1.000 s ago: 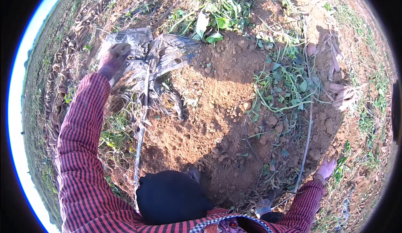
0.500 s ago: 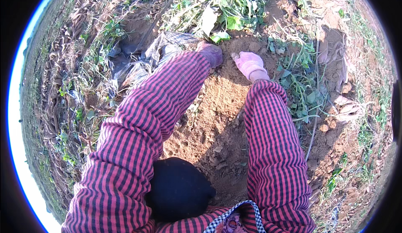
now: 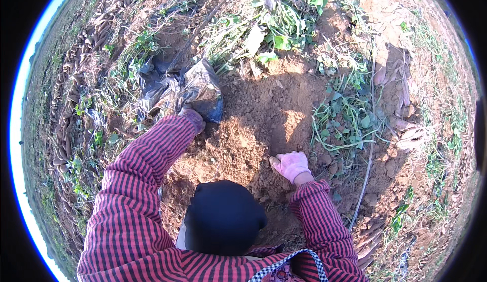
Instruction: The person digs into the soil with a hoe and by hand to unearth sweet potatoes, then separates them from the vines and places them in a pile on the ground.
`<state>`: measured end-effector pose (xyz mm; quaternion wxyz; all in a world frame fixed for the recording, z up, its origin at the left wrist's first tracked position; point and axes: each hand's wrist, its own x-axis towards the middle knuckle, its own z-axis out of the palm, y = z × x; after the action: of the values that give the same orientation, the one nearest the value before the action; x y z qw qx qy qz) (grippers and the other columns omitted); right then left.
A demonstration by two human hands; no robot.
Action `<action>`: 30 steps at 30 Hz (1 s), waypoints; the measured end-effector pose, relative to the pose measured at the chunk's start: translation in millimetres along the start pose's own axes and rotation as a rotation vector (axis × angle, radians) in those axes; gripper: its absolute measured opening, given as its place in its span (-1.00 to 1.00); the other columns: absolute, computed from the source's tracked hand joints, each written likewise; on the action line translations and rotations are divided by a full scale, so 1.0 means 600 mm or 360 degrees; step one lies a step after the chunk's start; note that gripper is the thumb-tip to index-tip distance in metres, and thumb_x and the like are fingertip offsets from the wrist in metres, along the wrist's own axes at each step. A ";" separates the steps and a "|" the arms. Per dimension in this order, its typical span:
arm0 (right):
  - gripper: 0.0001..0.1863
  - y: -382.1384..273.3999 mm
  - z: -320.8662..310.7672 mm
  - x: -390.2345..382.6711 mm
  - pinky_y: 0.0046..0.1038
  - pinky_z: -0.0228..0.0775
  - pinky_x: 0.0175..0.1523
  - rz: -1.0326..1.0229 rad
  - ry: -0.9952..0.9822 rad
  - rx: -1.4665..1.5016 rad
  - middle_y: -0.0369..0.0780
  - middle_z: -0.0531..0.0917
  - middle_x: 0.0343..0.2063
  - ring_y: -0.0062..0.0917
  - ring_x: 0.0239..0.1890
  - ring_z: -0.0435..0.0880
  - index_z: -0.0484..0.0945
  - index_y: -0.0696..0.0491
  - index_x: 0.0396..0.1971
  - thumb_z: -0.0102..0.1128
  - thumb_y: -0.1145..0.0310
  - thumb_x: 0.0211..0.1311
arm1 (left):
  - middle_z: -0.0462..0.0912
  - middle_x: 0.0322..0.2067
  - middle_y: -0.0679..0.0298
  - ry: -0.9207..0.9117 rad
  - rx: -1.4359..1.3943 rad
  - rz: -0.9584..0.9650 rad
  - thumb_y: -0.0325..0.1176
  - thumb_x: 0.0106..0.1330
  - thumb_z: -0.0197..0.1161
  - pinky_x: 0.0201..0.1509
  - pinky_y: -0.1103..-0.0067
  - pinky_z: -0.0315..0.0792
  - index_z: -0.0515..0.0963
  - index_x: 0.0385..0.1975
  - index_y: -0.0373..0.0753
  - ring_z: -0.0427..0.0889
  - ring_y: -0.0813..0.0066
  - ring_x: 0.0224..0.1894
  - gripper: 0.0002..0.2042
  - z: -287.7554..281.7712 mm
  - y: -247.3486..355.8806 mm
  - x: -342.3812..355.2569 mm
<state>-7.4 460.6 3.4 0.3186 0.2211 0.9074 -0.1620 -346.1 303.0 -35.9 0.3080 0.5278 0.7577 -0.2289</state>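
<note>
My left hand (image 3: 192,118), in a dirt-stained mauve glove, is closed on the near edge of a crumpled sheet of black plastic film (image 3: 203,81). The film bunches up beyond the fingers at the left side of the dug soil (image 3: 231,142). To the right, my right hand (image 3: 291,165) wears a pink glove and rests low against the loose brown earth. Its fingers are curled, with the thumb side toward the left; whatever lies under them is hidden. Both forearms are in red-and-black checked sleeves.
Cut green vines (image 3: 284,21) lie heaped beyond the soil, with more leafy vines (image 3: 350,119) right of my right hand. A thin pale line (image 3: 366,175) runs along the right. Long brownish pieces (image 3: 66,125) line the far left. A dark rounded shape (image 3: 223,218) sits near my body.
Both hands have come back toward me. My left hand has moved left and pulled the film's edge nearer, baring soil beyond. My right hand has slid across the earth, its fingers now curled.
</note>
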 end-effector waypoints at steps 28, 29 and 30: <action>-0.45 0.099 -0.122 0.163 -0.17 0.40 0.11 0.0338 0.0056 0.0009 -0.12 0.65 -0.08 -0.18 0.02 0.59 0.58 -0.07 -0.02 -0.25 -0.13 0.35 | 0.68 -0.29 0.20 0.0275 -0.0093 0.0475 0.13 0.33 -0.15 0.10 0.21 0.31 0.64 -0.21 -0.07 0.62 0.22 -0.14 -0.51 -0.127 0.277 0.095; -0.46 0.092 -0.099 0.142 -0.17 0.40 0.10 0.0290 0.0044 -0.0024 -0.13 0.65 -0.09 -0.19 0.01 0.59 0.58 -0.09 -0.03 -0.23 -0.14 0.34 | 0.67 -0.30 0.20 0.0277 -0.0063 0.0511 0.12 0.33 -0.13 0.05 0.23 0.31 0.63 -0.21 -0.07 0.61 0.24 -0.16 -0.53 -0.113 0.271 0.077; -0.47 0.082 -0.078 0.120 -0.18 0.40 0.09 0.0280 0.0001 -0.0065 -0.14 0.66 -0.10 -0.20 0.01 0.60 0.58 -0.11 -0.04 -0.21 -0.15 0.33 | 0.66 -0.31 0.21 0.0267 -0.0041 0.0528 0.10 0.33 -0.12 0.01 0.25 0.32 0.62 -0.21 -0.08 0.60 0.26 -0.19 -0.55 -0.096 0.258 0.061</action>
<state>-56.4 544.1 -16.0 0.3357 0.2935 0.8877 -0.1149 -222.3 417.9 -24.5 0.2839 0.6589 0.6861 -0.1203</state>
